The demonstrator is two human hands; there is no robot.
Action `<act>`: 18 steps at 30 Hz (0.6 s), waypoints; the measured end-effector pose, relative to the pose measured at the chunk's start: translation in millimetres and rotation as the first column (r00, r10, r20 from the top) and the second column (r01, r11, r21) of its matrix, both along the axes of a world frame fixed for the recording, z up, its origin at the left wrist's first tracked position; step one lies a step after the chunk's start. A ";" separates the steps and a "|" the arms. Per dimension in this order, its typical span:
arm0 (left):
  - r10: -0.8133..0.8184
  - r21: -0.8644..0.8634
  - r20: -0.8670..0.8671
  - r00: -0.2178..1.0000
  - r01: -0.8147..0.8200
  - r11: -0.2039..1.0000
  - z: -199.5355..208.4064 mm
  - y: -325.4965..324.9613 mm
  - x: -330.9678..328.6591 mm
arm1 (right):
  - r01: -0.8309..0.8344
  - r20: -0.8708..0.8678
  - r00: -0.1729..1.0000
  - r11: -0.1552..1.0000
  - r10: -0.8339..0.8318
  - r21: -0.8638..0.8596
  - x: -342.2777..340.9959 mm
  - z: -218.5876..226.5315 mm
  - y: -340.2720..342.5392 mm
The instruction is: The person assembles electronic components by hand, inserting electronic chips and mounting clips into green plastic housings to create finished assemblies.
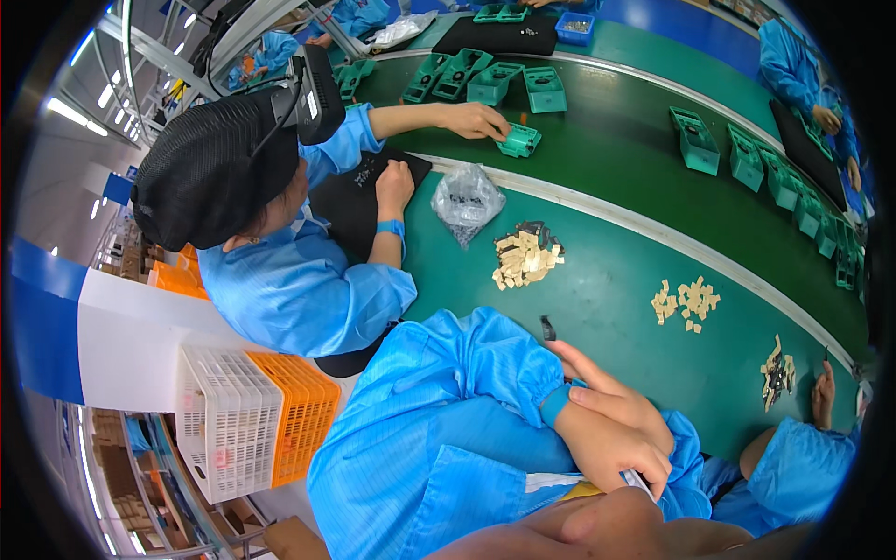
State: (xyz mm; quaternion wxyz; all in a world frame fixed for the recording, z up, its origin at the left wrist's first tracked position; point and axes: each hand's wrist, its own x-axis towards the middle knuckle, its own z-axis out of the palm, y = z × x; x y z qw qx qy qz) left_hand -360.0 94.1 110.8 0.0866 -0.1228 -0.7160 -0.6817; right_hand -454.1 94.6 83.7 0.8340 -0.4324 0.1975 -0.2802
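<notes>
My left hand (611, 425), with a blue band on its wrist, lies low in the middle, just off the green table (597, 308). Its thumb and forefinger are spread apart. The other fingers curl over a blue sleeve cuff (689, 453), next to a small pale strip (640, 483). I cannot tell whether they grip anything. Bare skin along the bottom edge looks like my right hand or forearm (579, 534), very close and blurred, with its fingers hidden. A small dark part (547, 328) lies on the table just beyond my left thumb.
Piles of tan chips (525, 257) (686, 301) and a clear bag of dark parts (465, 199) lie on the table. Green housings (695, 140) ride the belt behind. A co-worker on the left holds a green housing (519, 140). Another person's hand (823, 392) is at the right. White and orange crates (257, 420) stand at the lower left.
</notes>
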 end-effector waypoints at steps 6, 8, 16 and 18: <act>0.062 -0.018 -0.022 0.998 -0.062 0.998 -3.2 -0.3 8.5 | -0.054 -0.008 0.999 0.997 0.054 -0.053 5.2 -2.3 -4.2; 0.051 -0.026 -0.032 0.998 -0.051 0.998 -1.4 -0.5 7.9 | -0.022 -0.099 0.995 0.999 0.024 0.029 2.9 16.9 1.1; 0.055 0.038 0.009 0.998 -0.055 0.998 -0.6 1.1 6.8 | -0.005 -0.041 0.999 0.997 0.002 -0.081 15.2 -0.6 -6.9; 0.065 0.027 0.014 0.998 -0.065 0.997 2.3 0.8 10.0 | -0.027 -0.042 0.999 0.994 0.023 -0.102 14.9 3.4 -7.9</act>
